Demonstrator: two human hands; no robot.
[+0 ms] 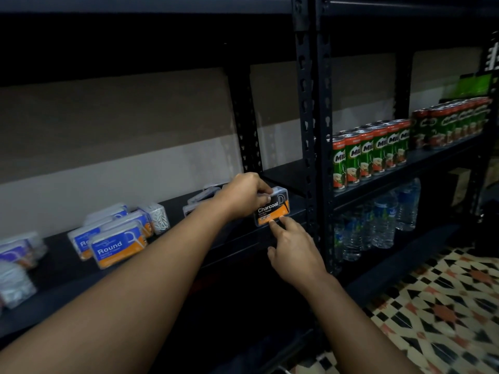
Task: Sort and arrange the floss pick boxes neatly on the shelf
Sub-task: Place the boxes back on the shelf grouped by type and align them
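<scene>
**Now both hands meet at the Charcoal box**

Nearest, two bare forearms reach from the lower edge toward the dark shelf (243,238). The right hand (295,252) comes up from below, its index and middle fingers stretched out so their tips touch the lower orange strip of the Charcoal floss pick box (275,207); the other fingers curl loosely and hold nothing. The left hand (244,194) arrives from above and grips the box's top edge, fingers curled over it with the thumb on the front face. The box stands upright near the shelf's right end, label outward, close to the perforated upright post (306,130).

Just behind the left wrist lie a few clear boxes (201,199), their labels hidden. Further left along the shelf, a cluster of blue-and-orange Round boxes (117,245) stands facing forward, with a clear box of white picks (158,217) just beside them. More boxes at the far left edge (17,255) are blurred.

Beyond the post, green drink cans (370,155) line the neighbouring shelf, with water bottles (383,222) below them. Patterned floor tiles (445,306) show at lower right.
</scene>
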